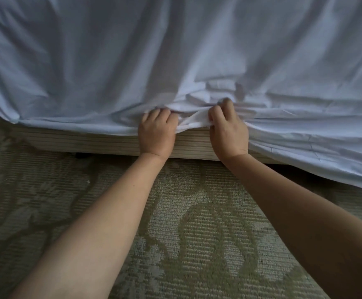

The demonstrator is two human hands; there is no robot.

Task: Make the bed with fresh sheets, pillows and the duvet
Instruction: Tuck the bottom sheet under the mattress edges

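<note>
Draped across the whole upper view: white sheet (132, 61), hanging over the near side of the bed, wrinkled, gathered into a bunch at centre. Below, patterned carpet (197, 223). Between them, a ribbed beige bed base (89, 143), uncovered at left, hidden by hanging cloth at right. Against the base, left hand (156, 134), fingers curled into the bunched hem, apparently tucking it in; fingertips buried, hard to tell. Just beside it, right hand (229, 130), closed in a pinch on a sheet fold.

Dim, soft, bluish daylight; the picture is slightly blurred throughout, with wide-angle bowing toward its edges.
</note>
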